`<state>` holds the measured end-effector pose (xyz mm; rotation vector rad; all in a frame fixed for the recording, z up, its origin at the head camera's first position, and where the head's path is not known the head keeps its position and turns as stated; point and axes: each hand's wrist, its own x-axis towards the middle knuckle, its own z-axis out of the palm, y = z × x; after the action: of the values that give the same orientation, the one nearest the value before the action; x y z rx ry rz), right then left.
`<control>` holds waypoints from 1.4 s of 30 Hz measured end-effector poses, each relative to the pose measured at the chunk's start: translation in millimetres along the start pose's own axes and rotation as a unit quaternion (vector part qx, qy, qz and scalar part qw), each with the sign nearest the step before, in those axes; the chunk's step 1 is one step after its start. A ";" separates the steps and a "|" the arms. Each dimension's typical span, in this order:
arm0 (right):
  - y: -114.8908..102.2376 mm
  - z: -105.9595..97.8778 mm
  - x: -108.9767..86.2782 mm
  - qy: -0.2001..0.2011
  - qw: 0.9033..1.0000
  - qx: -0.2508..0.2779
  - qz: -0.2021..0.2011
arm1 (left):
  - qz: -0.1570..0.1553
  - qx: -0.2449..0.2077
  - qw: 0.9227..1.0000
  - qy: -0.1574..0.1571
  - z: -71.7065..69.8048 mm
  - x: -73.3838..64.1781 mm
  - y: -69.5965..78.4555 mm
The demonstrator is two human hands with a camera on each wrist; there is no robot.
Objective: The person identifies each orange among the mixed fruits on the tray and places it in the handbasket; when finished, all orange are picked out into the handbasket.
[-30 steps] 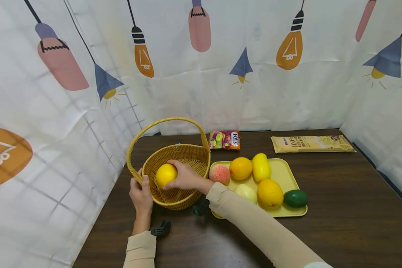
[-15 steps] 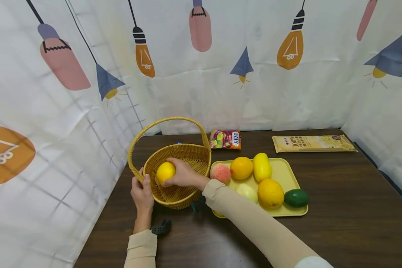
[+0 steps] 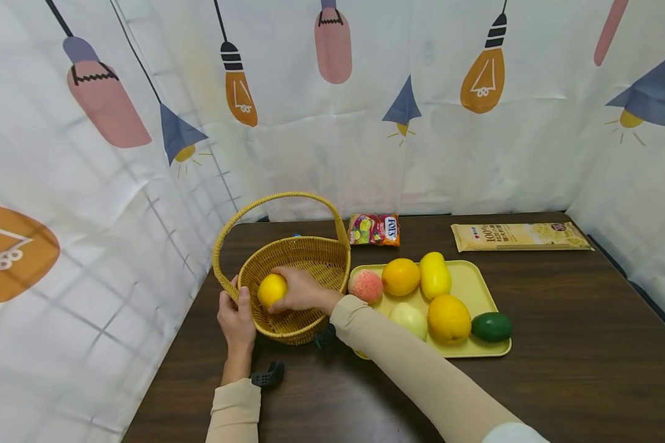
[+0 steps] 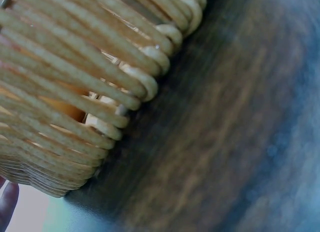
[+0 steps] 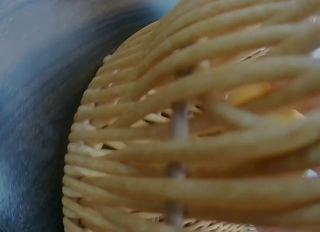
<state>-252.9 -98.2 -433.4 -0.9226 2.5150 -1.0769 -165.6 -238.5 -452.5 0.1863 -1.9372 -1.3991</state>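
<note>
The right hand [image 3: 299, 289] holds the yellow fruit [image 3: 271, 291] inside the wicker basket [image 3: 313, 255], fingers curled round it, their tips partly hidden. The left hand [image 3: 237, 320] grips the basket's side, its fingers mostly out of sight behind the wicker. The right sleeve [image 3: 410, 366] covers part of the tray [image 3: 472, 289].

Dark wood-grain table [image 3: 582, 332] spans the scene | small multicoloured packet [image 3: 374, 229] lies by its far edge, around the middle | long beige packet [image 3: 523, 237] marked "100%" lies flat to the right, well apart | white curtain [image 3: 332, 154] hangs at far, left and right sides, printed with orange bulbs [image 3: 483, 81], blue lampshades [image 3: 403, 101], pink lamps [image 3: 334, 46]
</note>
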 end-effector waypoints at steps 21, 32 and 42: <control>-5.1 -25.0 -39.7 0.018 0.999 -0.024 -0.034 | -0.005 0.003 1.000 0.003 -0.8 -0.4 2.9; 9.9 -37.2 -78.5 0.040 0.996 0.033 -0.071 | -0.014 -0.004 1.000 0.001 -2.5 0.6 1.0; 20.6 -53.7 -111.9 0.029 0.990 0.107 -0.093 | -0.021 0.020 1.000 0.001 -3.3 0.2 2.5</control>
<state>-200.8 14.4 -412.7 -1.0926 2.3343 -1.4157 -163.0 -240.1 -449.8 0.2476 -1.9707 -1.3870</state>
